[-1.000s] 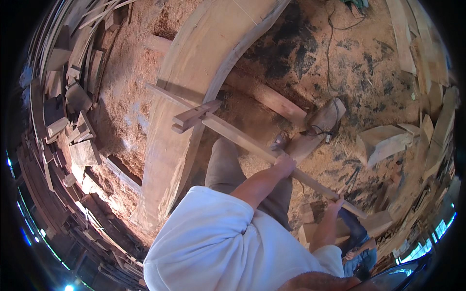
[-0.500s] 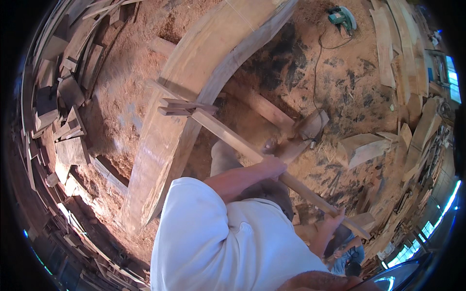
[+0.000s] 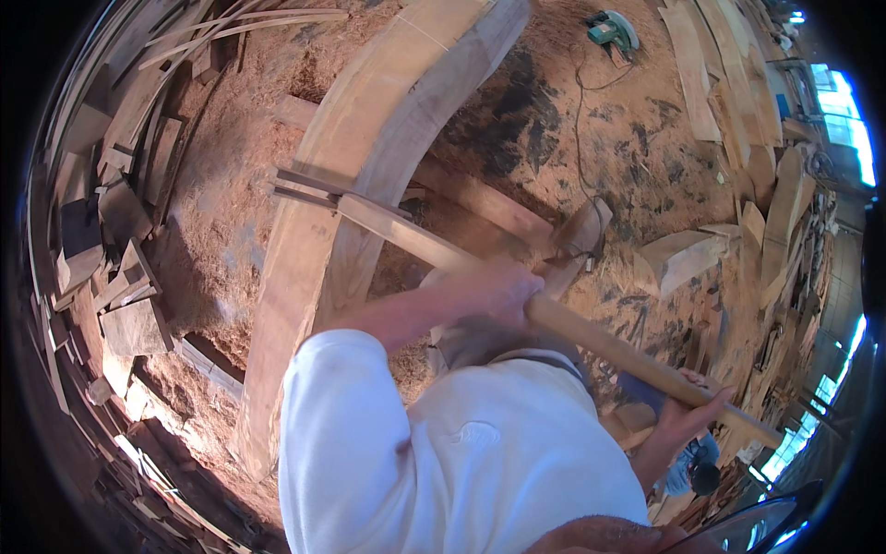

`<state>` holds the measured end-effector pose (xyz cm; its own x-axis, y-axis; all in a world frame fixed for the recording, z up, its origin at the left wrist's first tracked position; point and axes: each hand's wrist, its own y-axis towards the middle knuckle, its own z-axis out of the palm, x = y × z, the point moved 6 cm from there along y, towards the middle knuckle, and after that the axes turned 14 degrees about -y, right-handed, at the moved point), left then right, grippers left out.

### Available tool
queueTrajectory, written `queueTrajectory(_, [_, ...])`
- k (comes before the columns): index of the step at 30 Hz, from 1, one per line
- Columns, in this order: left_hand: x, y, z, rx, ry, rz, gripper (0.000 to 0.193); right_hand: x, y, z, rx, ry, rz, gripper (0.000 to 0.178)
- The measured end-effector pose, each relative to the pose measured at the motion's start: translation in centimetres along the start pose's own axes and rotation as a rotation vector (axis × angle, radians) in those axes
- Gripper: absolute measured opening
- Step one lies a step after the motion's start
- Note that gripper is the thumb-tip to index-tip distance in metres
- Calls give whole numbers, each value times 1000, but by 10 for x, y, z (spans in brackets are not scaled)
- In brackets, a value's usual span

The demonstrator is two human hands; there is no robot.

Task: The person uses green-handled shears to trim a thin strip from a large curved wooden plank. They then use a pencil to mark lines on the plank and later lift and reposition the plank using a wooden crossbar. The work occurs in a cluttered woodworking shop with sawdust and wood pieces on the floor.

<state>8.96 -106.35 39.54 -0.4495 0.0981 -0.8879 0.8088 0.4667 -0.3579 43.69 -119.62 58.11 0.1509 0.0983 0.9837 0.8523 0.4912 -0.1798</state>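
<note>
A long wooden bar point(image 3: 604, 343) runs slantwise across my front, gripped in both fists. My left hand point(image 3: 503, 288) is closed round its middle, blurred a little by motion. Nearer its lower right end, my right hand point(image 3: 688, 414) wraps round it, fingers partly hidden. At its far end, thin flat wooden pieces point(image 3: 309, 185) lie across a big curved timber point(image 3: 300, 263). How they join the bar I cannot make out. The timber stretches from the top of the view down to the left of my body.
A green circular saw point(image 3: 609, 35) lies on the sawdust floor, its cord point(image 3: 581, 138) trailing toward a wooden block point(image 3: 586, 226). A squared beam point(image 3: 484, 198) sits beside the timber. Offcuts point(image 3: 134, 328) pile up at left, boards point(image 3: 784, 212) at right. Another person point(image 3: 694, 466) is low right.
The bar's near end has come up and outward to the lower right, with both my hands still on it. My right hand has shifted right. The whole view has moved slightly.
</note>
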Motion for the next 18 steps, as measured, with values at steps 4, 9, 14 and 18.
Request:
queueTrajectory(4, [-9,-38,-30,-85,-42,51,63,37,-50,40,33,33,-102,59])
queueTrajectory(9, [-11,-85,-79,-121,-76,131,57,73,-80,86,325,197,-276,64])
queueTrajectory(14, [14,-134,-125,-160,-228,235,60,121,-106,163,869,378,-398,75])
queueTrajectory(18, [4,-214,-170,-543,-95,127,68,156,-140,237,1178,390,-633,66])
